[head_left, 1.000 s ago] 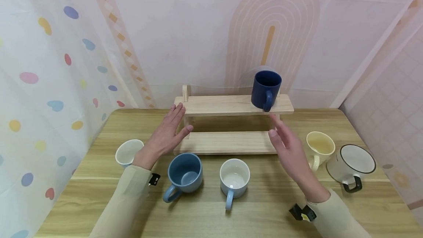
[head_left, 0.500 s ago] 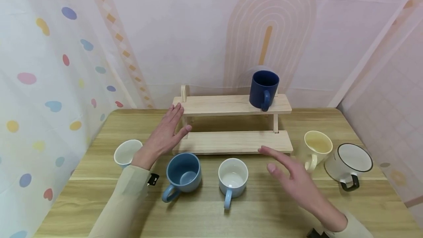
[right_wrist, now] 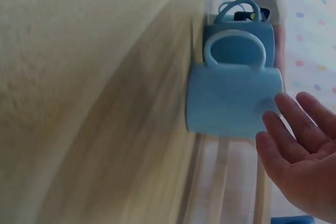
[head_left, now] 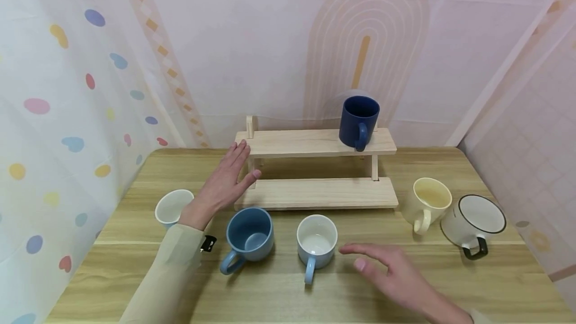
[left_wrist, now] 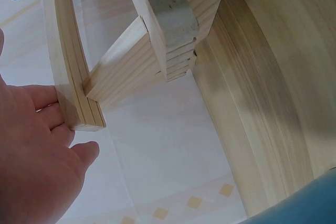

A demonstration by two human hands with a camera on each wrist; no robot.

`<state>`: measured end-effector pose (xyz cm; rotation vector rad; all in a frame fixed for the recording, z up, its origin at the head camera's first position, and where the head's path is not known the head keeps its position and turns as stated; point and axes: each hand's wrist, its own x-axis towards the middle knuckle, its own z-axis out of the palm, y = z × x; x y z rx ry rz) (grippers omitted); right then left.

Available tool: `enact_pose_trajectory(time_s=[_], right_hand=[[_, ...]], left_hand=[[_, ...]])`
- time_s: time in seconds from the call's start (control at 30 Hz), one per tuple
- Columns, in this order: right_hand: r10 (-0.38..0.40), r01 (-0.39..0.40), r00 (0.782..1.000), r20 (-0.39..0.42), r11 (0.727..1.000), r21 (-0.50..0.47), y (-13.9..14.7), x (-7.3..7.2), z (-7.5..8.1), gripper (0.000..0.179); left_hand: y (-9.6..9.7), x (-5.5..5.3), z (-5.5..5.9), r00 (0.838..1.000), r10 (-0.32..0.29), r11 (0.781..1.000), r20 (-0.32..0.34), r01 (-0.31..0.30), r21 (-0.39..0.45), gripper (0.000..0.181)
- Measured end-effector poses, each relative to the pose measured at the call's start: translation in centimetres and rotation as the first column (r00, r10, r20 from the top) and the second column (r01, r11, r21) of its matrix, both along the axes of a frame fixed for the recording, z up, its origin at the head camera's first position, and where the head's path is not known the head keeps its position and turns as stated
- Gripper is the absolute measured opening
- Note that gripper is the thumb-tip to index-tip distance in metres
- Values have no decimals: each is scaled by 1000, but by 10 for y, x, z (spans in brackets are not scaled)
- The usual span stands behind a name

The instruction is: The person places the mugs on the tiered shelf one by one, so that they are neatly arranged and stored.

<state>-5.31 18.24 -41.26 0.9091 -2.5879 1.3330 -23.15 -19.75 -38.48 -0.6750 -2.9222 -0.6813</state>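
The light blue cup (head_left: 317, 242) stands upright on the wooden table (head_left: 279, 301), with 12 o'clock pointing away from the person. It is white inside, and its handle (head_left: 310, 271) points to about 6 o'clock. The right hand (head_left: 398, 276) is just beside it, at about 4 o'clock. Its fingers are nearly straight and hold nothing, with the thumb apart from them. From those fingertips, the cup sits at about 10 o'clock. I cannot tell if they touch it.

A bigger blue mug (head_left: 250, 236) stands next to the cup at 9 o'clock, its own handle pointing to about 7. Straight out at 12 o'clock is the wooden shelf (head_left: 292, 143), which has two boards. The left hand (head_left: 218, 186) is at about 10 o'clock from the cup. Its fingers lie long and flat, with the tips on the left end of the top board. Its thumb sticks out to the side.

A dark blue mug (head_left: 358, 123) stands on the top board, at 1 o'clock. The yellow cup (head_left: 429, 201) is out between 2 and 3 o'clock. Past it, near 3, is a white mug with a black rim (head_left: 472, 221). Another cup, white inside (head_left: 174, 205), is between 9 and 10 o'clock, partly behind the left arm. Behind the table hangs a pale cloth (head_left: 252, 54).
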Motion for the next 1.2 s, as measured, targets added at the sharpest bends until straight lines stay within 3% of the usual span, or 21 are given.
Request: enact_pose_trajectory(time_s=[0.27, 0.67, 0.77, 0.93, 1.03, 1.13, 1.2], right_hand=[[119, -114, 979, 168, 993, -41, -7, 1, -7, 31], [246, -231, 877, 413, 969, -86, -21, -4, -21, 34], [268, -238, 844, 465, 963, -124, -25, -6, -25, 35], [321, -237, 770, 551, 946, -220, -33, -7, -30, 37], [373, -234, 713, 594, 925, -300, -38, -9, -32, 36], [442, -220, 647, 621, 888, -404, -42, -11, -34, 35], [478, -200, 615, 627, 864, -462, -43, -11, -35, 35]], left_hand=[[0, 1, 1, 1000, 0, 1000, -1, 0, 3, 87], [0, -1, 2, 1000, -3, 1000, -4, 3, 1, 88], [0, 0, 1, 1000, -3, 1000, -8, 3, -1, 88], [0, 1, 1, 1000, -4, 1000, -13, 4, -6, 89], [0, 1, 1, 1000, -5, 1000, -12, 5, -7, 90], [0, 1, 1, 1000, -6, 1000, -14, 6, -5, 90], [0, 1, 0, 1000, -7, 1000, -13, 7, -4, 90]])
